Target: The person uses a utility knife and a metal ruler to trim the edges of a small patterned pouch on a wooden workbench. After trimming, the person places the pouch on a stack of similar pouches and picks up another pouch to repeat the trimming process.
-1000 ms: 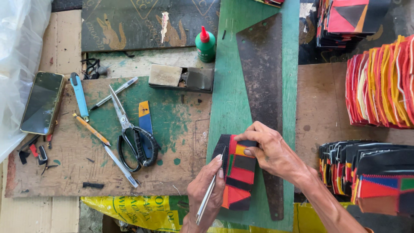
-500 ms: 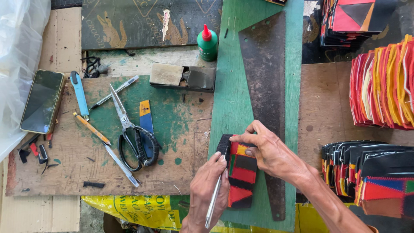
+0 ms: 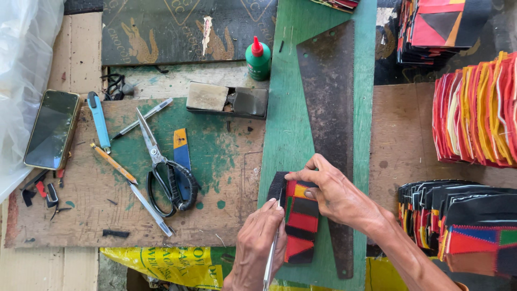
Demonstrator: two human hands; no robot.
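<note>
Workbench, seen from above: worn wooden boards with a green board (image 3: 291,134) laid lengthwise down the middle and a dark saw blade (image 3: 328,108) lying along its right part.

Item in hand: patchwork piece (image 3: 301,221), black-edged with red, yellow and green panels. It lies flat on the green board, touching the saw blade's left edge. Its long axis runs toward and away from the person, parallel to the blade.

Left hand (image 3: 258,248): closed around a slim silver pen-like tool (image 3: 270,264), the tip end meeting the piece's upper left edge. The hand sits at the piece's near-left side, so the piece lies just forward and to the right of it.

Right hand (image 3: 336,196): comes in from the right across the blade, fingers curled and pressing down on the piece's far end. It holds nothing else. The piece lies to its left and extends back toward the person.

Both hands touch the piece: right at the far end, left at the left edge.

Also present:
- scissors (image 3: 164,167), blue cutter (image 3: 99,118), pencil (image 3: 114,163) and phone (image 3: 52,129) to the left, well apart from the hands
- green glue bottle (image 3: 258,59) at the far end of the board
- stacks of similar pieces (image 3: 463,226) to the right
</note>
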